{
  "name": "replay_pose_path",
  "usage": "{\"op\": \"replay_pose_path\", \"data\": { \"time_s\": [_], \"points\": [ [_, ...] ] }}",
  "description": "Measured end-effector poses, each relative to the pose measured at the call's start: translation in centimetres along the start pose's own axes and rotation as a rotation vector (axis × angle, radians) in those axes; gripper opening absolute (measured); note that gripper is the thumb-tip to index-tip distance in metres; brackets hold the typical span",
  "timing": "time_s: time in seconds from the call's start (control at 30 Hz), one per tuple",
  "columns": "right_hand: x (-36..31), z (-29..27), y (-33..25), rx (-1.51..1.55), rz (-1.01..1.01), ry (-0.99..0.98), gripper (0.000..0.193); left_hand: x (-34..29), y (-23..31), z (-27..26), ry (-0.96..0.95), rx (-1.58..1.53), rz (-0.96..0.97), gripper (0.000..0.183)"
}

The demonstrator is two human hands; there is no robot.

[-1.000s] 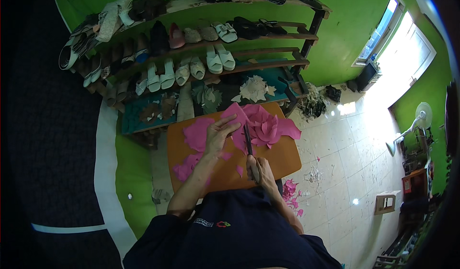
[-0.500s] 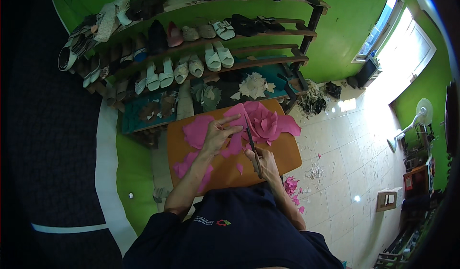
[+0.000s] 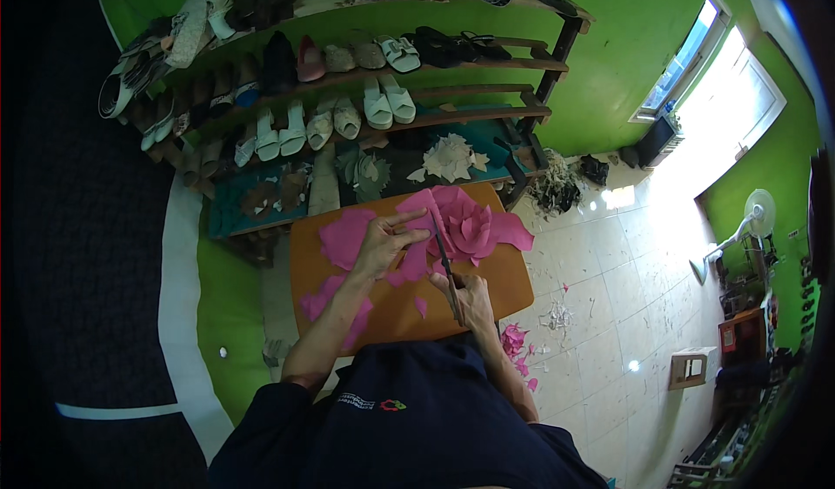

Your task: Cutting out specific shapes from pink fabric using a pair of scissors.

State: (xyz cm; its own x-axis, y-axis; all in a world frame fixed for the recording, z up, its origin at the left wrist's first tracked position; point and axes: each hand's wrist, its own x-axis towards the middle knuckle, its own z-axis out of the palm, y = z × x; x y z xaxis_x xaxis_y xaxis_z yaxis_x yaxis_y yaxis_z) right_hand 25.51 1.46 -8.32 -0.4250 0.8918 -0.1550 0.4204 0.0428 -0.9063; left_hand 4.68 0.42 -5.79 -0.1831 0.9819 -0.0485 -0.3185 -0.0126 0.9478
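Over the orange-brown table, my left hand pinches a pink sheet piece between thumb and fingers. My right hand is wrapped round the handles of dark scissors. Their blades point away from me and meet the edge of the held piece, close to my left fingertips. Just right of the blades lies a heap of pink petal-shaped pieces, layered like a flower. Another flat pink piece rests left of my left hand, with more pink scraps near my left forearm.
Beyond the table stands a wooden rack with several rows of sandals and shoes. Pink offcuts lie on the tiled floor to the right. A white fan and a small box are farther right.
The whole view has shifted slightly, so everything sits a little farther left. Both hands keep their grips, with the scissors still at the pink piece.
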Motion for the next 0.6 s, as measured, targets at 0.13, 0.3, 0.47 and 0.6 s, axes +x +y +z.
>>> {"op": "replay_pose_path", "data": {
  "time_s": [0.13, 0.3, 0.47, 0.6],
  "points": [
    [-0.2, 0.4, 0.0, 0.028, 0.108, -0.011, 0.069, 0.1, -0.5, -0.9, -0.005, -0.015, -0.036, 0.044],
    [-0.2, 0.6, -0.3, 0.067, 0.126, -0.024, 0.075, 0.3, -1.5, -1.2, 0.003, 0.045, -0.022, 0.046],
    [0.9, 0.6, 0.5, 0.069, -0.036, 0.010, 0.060, -0.8, 0.2, 0.5, -0.041, 0.064, -0.113, 0.047],
    [1.0, 0.4, 0.2, 0.071, -0.007, 0.013, 0.062, -0.5, -0.9, 0.3, -0.040, 0.077, -0.090, 0.047]
  ]
}}
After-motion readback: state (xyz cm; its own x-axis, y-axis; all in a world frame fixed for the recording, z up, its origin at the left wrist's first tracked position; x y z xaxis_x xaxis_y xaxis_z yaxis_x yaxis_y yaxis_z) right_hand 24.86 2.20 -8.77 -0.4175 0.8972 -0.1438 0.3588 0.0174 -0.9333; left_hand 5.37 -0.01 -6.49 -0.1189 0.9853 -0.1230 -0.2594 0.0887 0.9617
